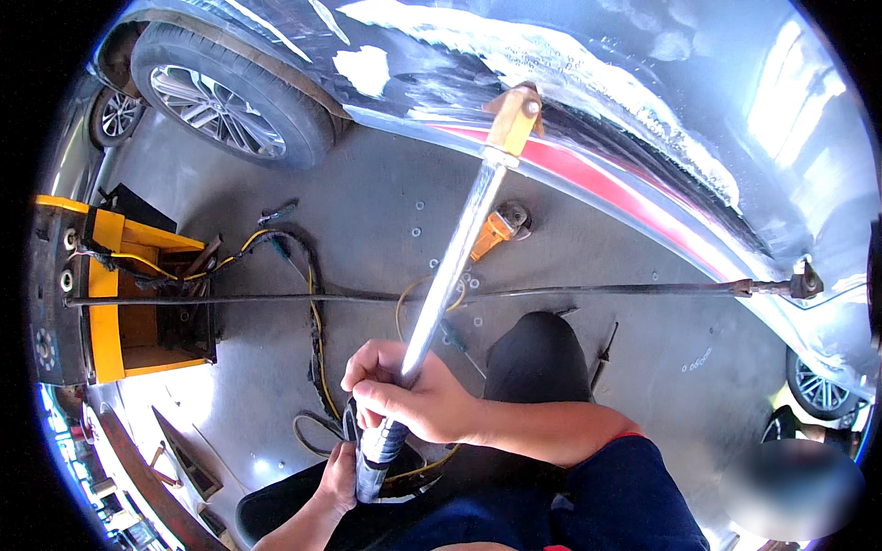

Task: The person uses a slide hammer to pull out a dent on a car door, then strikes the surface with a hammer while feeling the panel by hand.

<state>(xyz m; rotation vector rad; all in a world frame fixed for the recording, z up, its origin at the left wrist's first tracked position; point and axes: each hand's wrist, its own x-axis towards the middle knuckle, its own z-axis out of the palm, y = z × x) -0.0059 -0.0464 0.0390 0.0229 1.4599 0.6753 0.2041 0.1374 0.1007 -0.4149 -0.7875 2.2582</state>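
A long polished metal bar tool [450, 255] slants up from my hands to a car body panel [671, 55] with white filler patches. Its yellowish bracket head [510, 124] is at the panel, above a red and silver sill. My right hand [418, 404] is closed around the tool's lower shaft, just above the dark wrapped grip. Lower down, my left hand [338, 482] grips the end of the handle, its fingers partly hidden behind it. My dark-clad knee [533, 354] is behind the bar.
A car wheel [216, 106] is upper left. An orange power tool [491, 234] lies on the grey floor [661, 386]. A yellow-black equipment unit [106, 321] stands left, with cables [317, 340] trailing from it. A long dark horizontal line [597, 290] runs to a clamp [807, 280] on the car.
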